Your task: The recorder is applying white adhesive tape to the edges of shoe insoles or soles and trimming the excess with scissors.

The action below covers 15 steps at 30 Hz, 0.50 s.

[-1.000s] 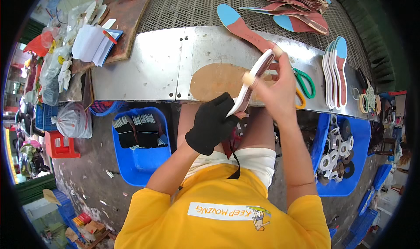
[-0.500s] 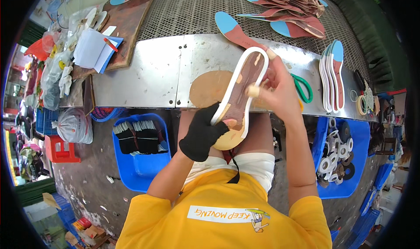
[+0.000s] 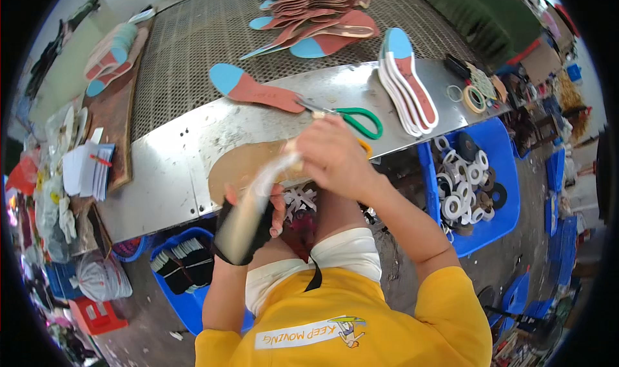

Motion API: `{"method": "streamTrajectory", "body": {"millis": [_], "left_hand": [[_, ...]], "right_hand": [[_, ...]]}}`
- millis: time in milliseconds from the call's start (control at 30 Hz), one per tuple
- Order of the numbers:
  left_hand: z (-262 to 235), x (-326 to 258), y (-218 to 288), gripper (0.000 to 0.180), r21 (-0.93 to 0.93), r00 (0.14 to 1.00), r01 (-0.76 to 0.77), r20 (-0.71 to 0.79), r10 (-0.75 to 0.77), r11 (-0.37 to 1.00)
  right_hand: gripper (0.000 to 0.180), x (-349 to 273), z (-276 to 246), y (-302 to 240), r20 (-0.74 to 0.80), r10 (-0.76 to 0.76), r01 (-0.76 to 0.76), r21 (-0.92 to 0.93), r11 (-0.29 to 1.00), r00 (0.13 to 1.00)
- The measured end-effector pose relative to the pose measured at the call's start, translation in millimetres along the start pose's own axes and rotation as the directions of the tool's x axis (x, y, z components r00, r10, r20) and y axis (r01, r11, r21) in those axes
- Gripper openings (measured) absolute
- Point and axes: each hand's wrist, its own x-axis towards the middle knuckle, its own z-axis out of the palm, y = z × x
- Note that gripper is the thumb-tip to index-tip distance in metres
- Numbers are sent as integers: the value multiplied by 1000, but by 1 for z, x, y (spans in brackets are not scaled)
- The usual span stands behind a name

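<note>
My left hand (image 3: 250,228), in a black fingerless glove, grips a white-edged insole (image 3: 263,181) over my lap. The insole is tilted nearly edge-on and smeared by motion, so its face is mostly hidden. At its far end, the curled fingers of my right hand (image 3: 338,159) close on it. Just beyond that hand lie scissors with green handles (image 3: 360,120). Their blades reach toward a single red insole with a blue end (image 3: 261,96). A brown rounded pad (image 3: 235,167) rests on the table by my left hand. Farther right stands a stack of white-edged insoles (image 3: 416,93).
The metal table (image 3: 164,160) has a straight near edge. Behind it, a large pile of insoles (image 3: 316,22) sits on mesh. A blue bin (image 3: 509,202) of tape rolls is at right; another blue bin (image 3: 180,302) with black stacks is lower left. A red stool (image 3: 97,315) stands beside it.
The insole has turned from showing its underside to nearly edge-on, lower and farther left. My right hand has moved to its far end, uncovering the scissors. The view has swung right.
</note>
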Motion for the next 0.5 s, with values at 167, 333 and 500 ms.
{"method": "streamTrajectory", "body": {"millis": [167,333,500], "left_hand": [[-30,-15,-6,60,29,959,-86,-267,90,996],[-22,-20,-25,55,177,958,-71,-261,116,982],[-16,-6,-35,51,251,969,-6,-239,68,968]], "right_hand": [[68,-50,-59,65,-291,695,-674,186,715,657],[69,-70,-96,103,-398,722,-726,174,665,566],[52,-107,-109,143,-427,654,-780,-300,549,625]]}}
